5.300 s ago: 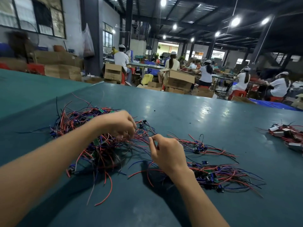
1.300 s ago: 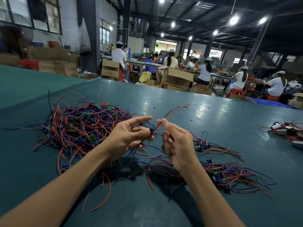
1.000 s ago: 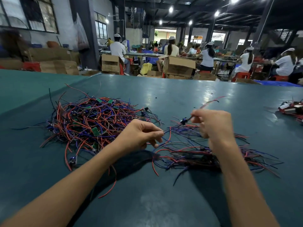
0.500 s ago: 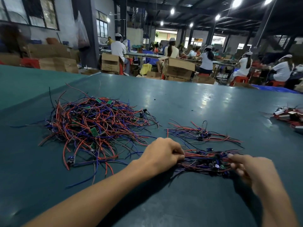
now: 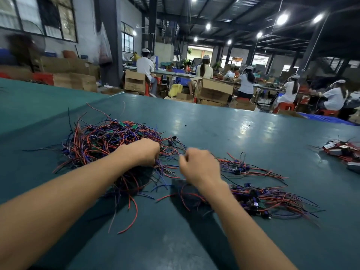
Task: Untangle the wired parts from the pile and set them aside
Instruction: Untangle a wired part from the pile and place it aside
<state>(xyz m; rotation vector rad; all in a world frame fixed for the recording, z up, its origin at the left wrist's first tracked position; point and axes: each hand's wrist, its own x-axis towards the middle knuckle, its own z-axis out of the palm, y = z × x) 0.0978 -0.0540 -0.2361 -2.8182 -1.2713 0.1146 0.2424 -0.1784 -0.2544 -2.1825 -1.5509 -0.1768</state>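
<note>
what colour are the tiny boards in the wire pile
The boards are green; the head view shows them.

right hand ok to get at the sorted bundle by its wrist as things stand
Probably yes. The right hand is just left of the sorted bundle, which lies open on the table beside the wrist with nothing over it. Whether the blurred hand holds a wire is unclear.

Factory assembly hall: capped workers (image 5: 246, 82) seated in rows on red stools (image 5: 284, 107), stacked cardboard boxes (image 5: 214, 92), steel roof (image 5: 243, 8) with lamps (image 5: 282, 19), wire pile (image 5: 109, 141) on green tabletop (image 5: 233, 137).
</note>
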